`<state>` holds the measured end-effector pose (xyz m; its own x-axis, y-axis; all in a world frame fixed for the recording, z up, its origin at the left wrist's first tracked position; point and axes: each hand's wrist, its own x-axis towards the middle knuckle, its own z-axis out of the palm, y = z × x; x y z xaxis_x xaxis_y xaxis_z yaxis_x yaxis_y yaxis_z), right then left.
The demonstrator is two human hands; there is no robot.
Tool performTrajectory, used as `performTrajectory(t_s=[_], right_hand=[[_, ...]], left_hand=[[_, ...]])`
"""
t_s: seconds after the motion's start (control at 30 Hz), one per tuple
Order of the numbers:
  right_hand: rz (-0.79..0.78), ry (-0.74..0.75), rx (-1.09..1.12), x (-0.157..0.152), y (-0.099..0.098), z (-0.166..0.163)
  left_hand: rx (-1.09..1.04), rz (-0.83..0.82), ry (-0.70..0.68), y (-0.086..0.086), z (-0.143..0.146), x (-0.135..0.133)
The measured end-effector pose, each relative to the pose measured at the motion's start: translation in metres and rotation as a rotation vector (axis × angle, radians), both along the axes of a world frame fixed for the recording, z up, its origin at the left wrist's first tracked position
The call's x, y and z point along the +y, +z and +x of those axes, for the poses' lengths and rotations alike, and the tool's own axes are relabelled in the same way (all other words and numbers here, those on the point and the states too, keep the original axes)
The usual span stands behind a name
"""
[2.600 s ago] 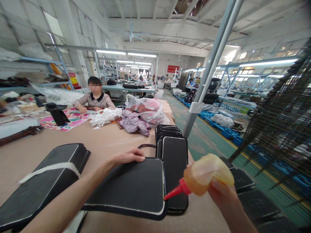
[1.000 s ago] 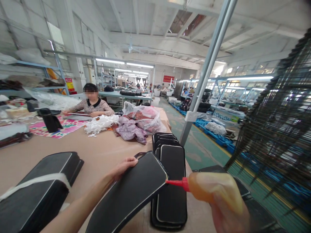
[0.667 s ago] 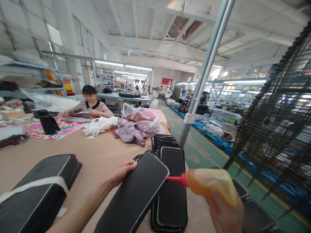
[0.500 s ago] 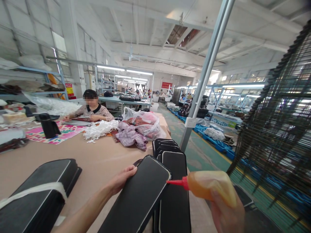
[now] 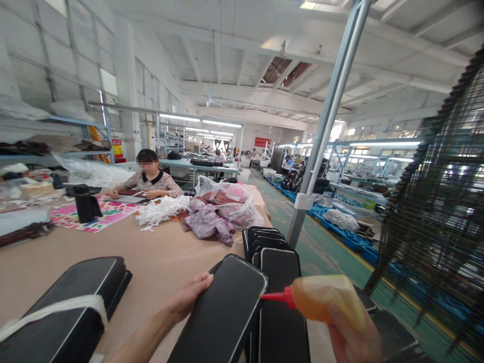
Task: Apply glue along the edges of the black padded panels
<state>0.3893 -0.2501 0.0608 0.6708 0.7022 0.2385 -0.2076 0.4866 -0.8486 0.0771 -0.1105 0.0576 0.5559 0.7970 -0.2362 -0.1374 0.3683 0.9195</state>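
While the left hand (image 5: pixel 190 296) holds the black panel (image 5: pixel 223 310), the right hand (image 5: pixel 353 330), gripping the bottle (image 5: pixel 319 297), should squeeze evenly.

One squeeze bottle (image 5: pixel 321 301), one tilted black panel (image 5: pixel 223 307), one strapped bundle (image 5: pixel 64 325), one black jug (image 5: pixel 86 206).

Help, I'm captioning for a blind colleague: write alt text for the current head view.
A left hand holds a black panel while the right hand holds an amber bottle, its red nozzle at the panel's edge. More panels overlap beyond; a stack with a white band lies on the left of the brown table. Another person sits across the table.
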Motion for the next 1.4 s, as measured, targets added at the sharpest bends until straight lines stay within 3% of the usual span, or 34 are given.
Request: performTrajectory(t_s=[0.23,0.53,0.77,1.4], right_hand=[[0.018,0.015,0.013,0.005,0.009,-0.009],[0.051,0.014,-0.032,0.007,0.017,-0.017],[0.029,0.005,-0.032,0.004,0.017,-0.022],[-0.021,0.007,-0.039,-0.004,0.013,-0.036]], left_hand=[[0.021,-0.038,0.023,0.005,-0.005,-0.001],[0.05,-0.034,0.01,-0.001,-0.012,-0.002],[0.063,-0.035,0.014,0.003,-0.013,-0.003],[0.076,-0.08,0.008,-0.009,-0.01,0.006]])
